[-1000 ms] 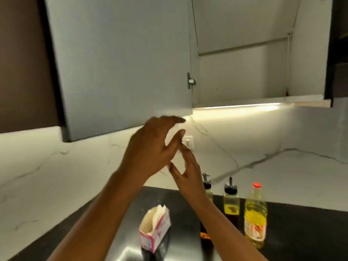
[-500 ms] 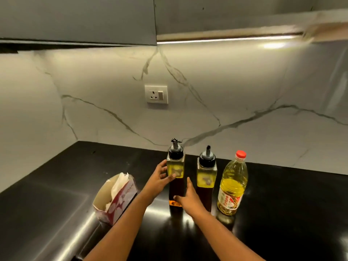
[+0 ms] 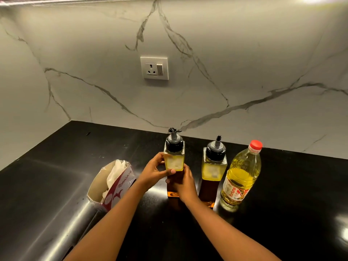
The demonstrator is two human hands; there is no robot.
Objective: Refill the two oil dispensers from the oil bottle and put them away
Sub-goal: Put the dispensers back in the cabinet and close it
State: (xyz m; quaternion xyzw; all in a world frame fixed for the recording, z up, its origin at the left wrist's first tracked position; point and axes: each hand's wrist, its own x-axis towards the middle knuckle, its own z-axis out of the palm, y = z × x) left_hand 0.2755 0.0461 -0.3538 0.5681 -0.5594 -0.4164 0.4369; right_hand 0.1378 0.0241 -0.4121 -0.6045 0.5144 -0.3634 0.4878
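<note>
Tissues point(image 3: 114, 172) poke out of an open cardboard box point(image 3: 120, 187) that stands on the dark, glossy surface point(image 3: 301, 185) at the left. Just right of it the left hand point(image 3: 153, 171) grips the near dispenser point(image 3: 174, 159) at label height, with the thumb across the front face and the fingers curled round its left side. This dispenser stands upright, its long axis vertical, black pouring cap and spout on top. The right hand point(image 3: 185, 183) wraps its lower body from the front and right, so both hands are closed on the same dispenser and neither is free. Next to the right, close beside but apart from it, the second dispenser point(image 3: 214, 170) stands upright and untouched. Just beyond that stands the oil bottle point(image 3: 242, 176), leaning a little to the right in this wide view, with its red cap on. Judging from this, the refill has not begun: both dispensers are capped and the bottle is sealed. The cap to come off sits directly above the hands, and the left hand, being the higher, is the nearer to it, while the right hand is the nearer to the bottle.
</note>
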